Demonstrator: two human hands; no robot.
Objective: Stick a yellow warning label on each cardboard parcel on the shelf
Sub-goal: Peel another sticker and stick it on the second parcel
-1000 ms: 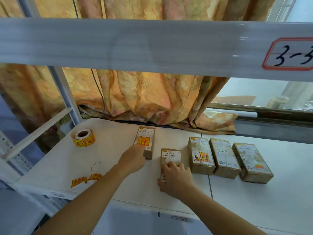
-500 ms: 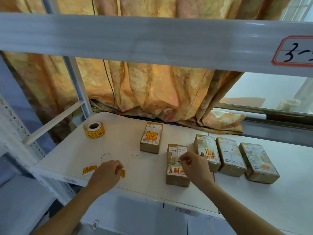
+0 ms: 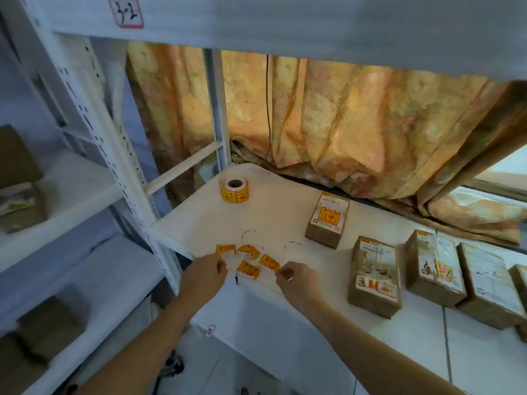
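A short strip of yellow warning labels [image 3: 248,261] on white backing lies at the white shelf's [image 3: 273,220] front edge. My left hand [image 3: 204,276] pinches its left end, and my right hand [image 3: 293,283] pinches its right end. The label roll [image 3: 234,190] stands at the shelf's back left. One cardboard parcel [image 3: 328,219] with a yellow label lies mid-shelf. A second parcel [image 3: 375,276], labelled at its near end, lies to its right. Two more parcels [image 3: 435,263] [image 3: 484,283] follow in a row, the first carrying a label.
A further parcel [image 3: 522,297] is cut off by the right edge. An orange curtain [image 3: 356,132] hangs behind the shelf. The upper shelf board [image 3: 285,21] overhangs closely. A white perforated upright [image 3: 114,155] stands left, with brown boxes [image 3: 17,178] on neighbouring shelves.
My right hand left the second parcel and came left to the label strip. My left hand stayed at the strip, which now shows several labels. The view swung left and down.
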